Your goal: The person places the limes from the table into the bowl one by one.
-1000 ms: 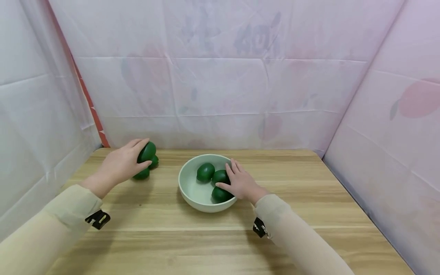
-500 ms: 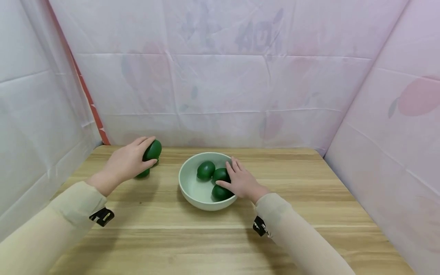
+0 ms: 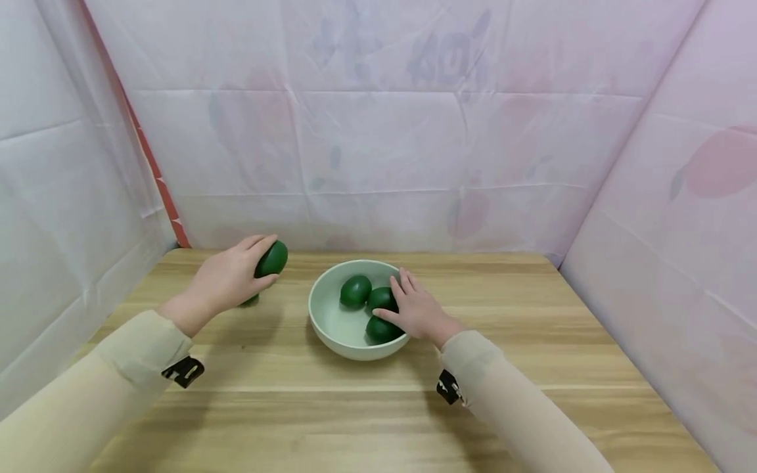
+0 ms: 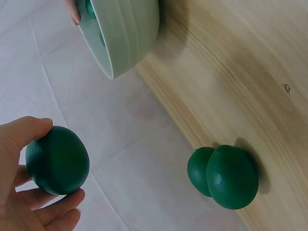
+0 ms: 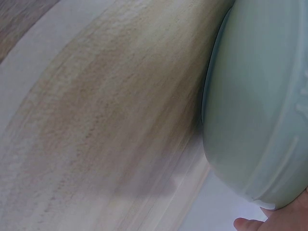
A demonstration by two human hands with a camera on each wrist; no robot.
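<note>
Head view, left side: the left hand [image 3: 227, 279] grips a green fruit [image 3: 272, 258], its fingers curled round it, lifted off the wooden table [image 3: 378, 407].
Change: a moment ago this fruit sat lower, close to the others on the table; now it is higher and nearer to the bowl, so it looks to be on its way there.
Left wrist view: two more green fruits [image 4: 224, 175] lie touching each other on the table, near the cloth wall [image 3: 378, 151]; the held fruit [image 4: 57, 160] is clearly apart from them.
Centre: the pale green bowl [image 3: 324, 318] stands on the table with three green fruits [image 3: 355, 292] inside.
Right side: the right hand [image 3: 416, 312] rests on the bowl's near rim, fingers straight over the fruits, as before.
Right wrist view: only the bowl's outer wall [image 5: 260, 110] shows, so perhaps the fingers touch a fruit; I cannot tell.
</note>
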